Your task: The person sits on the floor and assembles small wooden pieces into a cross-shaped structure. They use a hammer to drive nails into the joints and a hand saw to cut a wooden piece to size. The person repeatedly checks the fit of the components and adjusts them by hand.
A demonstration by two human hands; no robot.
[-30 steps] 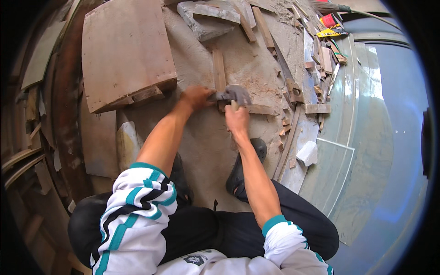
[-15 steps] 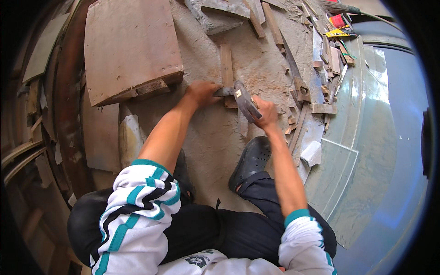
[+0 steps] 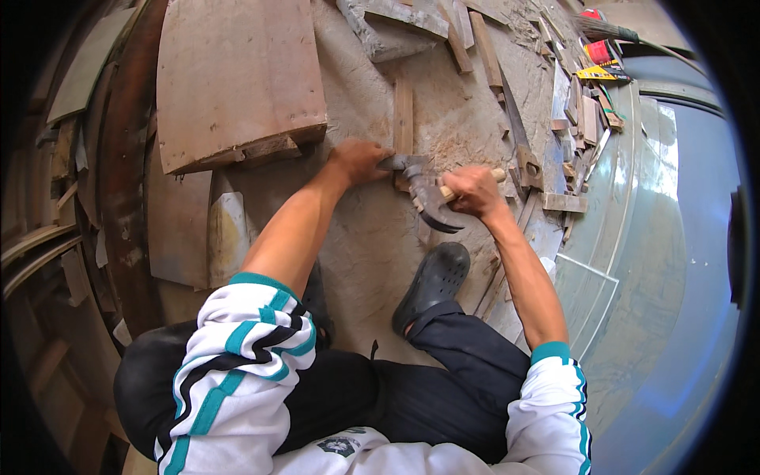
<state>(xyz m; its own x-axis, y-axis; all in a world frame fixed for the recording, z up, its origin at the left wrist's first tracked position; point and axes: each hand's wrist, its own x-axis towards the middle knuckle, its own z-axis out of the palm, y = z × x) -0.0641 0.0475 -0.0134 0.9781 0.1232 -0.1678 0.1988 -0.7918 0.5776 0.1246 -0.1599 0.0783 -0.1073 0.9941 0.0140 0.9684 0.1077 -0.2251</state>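
Observation:
My right hand (image 3: 473, 191) is wrapped round the pale wooden handle of a claw hammer (image 3: 430, 201). The hammer's dark head hangs just left of that fist, its curved claw pointing toward me. My left hand (image 3: 358, 161) grips a flat grey metal piece (image 3: 402, 162) that reaches right across a narrow wooden strip (image 3: 404, 119) on the ground. Its other end is inside the left fist, so its kind does not show. The hammer's upper end overlaps the metal piece in view; whether they touch I cannot tell.
A big wooden box-like block (image 3: 241, 79) stands at the upper left. To the right lie a handsaw (image 3: 521, 142), wood offcuts (image 3: 564, 203) and a glass sheet (image 3: 586, 293). Concrete chunks (image 3: 388, 39) lie at the far side. My dark clog (image 3: 435, 281) is near the hammer.
My right hand has shifted right, and the hammer has turned so its handle now shows to the right of the fist. My left hand keeps its grip on the metal piece.

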